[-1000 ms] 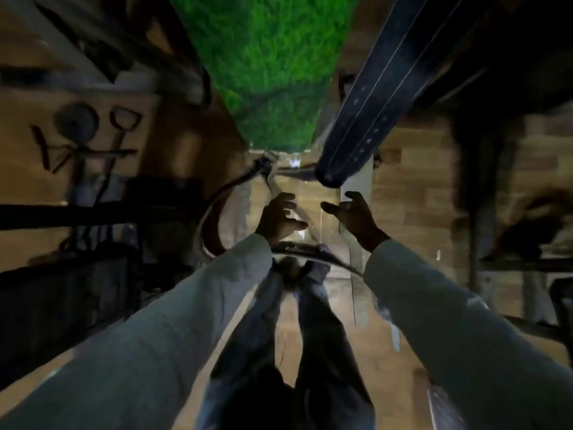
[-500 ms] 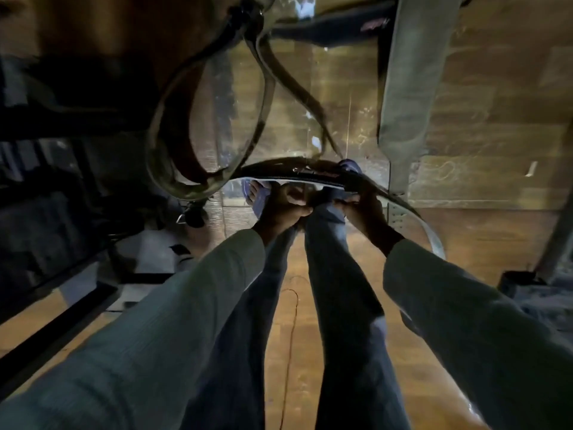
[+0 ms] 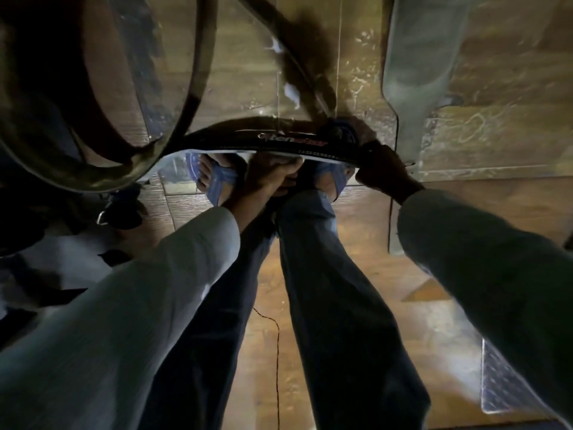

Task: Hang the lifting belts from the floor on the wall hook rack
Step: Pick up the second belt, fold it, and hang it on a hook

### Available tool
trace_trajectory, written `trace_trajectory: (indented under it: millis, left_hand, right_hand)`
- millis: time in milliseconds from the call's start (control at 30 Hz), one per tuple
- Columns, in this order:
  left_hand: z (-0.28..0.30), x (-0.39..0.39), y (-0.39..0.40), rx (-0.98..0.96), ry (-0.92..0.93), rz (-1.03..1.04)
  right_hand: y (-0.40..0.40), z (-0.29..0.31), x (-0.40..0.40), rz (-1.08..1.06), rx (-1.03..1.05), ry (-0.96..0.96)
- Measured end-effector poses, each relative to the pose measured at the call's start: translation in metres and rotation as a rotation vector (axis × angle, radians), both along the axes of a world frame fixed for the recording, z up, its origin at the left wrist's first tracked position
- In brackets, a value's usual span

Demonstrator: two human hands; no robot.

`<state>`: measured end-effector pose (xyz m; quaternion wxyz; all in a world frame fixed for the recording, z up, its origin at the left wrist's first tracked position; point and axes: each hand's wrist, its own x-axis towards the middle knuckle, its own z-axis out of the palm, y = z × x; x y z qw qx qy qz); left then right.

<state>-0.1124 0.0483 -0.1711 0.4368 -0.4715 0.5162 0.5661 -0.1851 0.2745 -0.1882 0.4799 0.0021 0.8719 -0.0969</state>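
Note:
A black lifting belt (image 3: 273, 143) with red and white lettering lies curved across the wooden floor just beyond my feet. My left hand (image 3: 269, 175) is closed on its lower edge near the middle. My right hand (image 3: 384, 172) grips the same belt further right. A second, brown leather belt (image 3: 189, 97) forms a large loop at the upper left, and one of its straps crosses over the black belt. A grey belt (image 3: 421, 57) lies flat at the upper right. The wall hook rack is out of view.
My legs and blue sandals (image 3: 217, 181) stand right below the black belt. Dark gym equipment (image 3: 37, 88) fills the left edge. A metal tread plate (image 3: 508, 380) lies at the lower right, and a thin cable (image 3: 277, 346) runs along the floor between my legs.
I have bent down from facing the wall to the floor. Both hands went from open in the air to closed on the black belt, and the view has moved in closer.

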Motion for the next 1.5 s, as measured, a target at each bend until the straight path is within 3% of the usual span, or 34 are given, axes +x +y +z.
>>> trace_trajectory:
  millis: [233, 367, 533, 800, 1000, 1200, 1333, 1500]
  left_hand:
    - [0.111, -0.003, 0.001, 0.173, -0.094, 0.255]
    - [0.195, -0.027, 0.004, 0.221, -0.126, 0.428]
    - [0.29, -0.058, -0.004, 0.24, -0.097, 0.586]
    - [0.411, -0.05, -0.074, 0.133, 0.022, 0.68]
    - [0.509, -0.059, -0.12, 0.188, 0.084, 0.611]
    - [0.597, -0.073, -0.144, 0.2, 0.165, 0.489]
    - [0.659, -0.091, -0.15, 0.291, 0.325, 0.386]
    - [0.744, -0.097, -0.157, 0.49, 0.561, 0.26]
  right_hand:
    - [-0.003, 0.075, -0.006, -0.173, 0.055, -0.086]
    - [-0.042, 0.193, -0.04, -0.248, -0.084, -0.338]
    - [-0.062, 0.29, -0.055, -0.65, -0.34, -0.576]
    - [-0.132, 0.446, -0.039, -0.719, -0.58, -0.938]
    - [-0.17, 0.558, -0.027, -0.695, -0.798, -0.909]
    - [-0.185, 0.641, -0.004, -0.739, -0.813, -0.898]
    - [-0.185, 0.677, -0.01, -0.957, -0.852, -0.878]
    - [-0.204, 0.717, -0.064, -1.22, -1.045, -0.661]
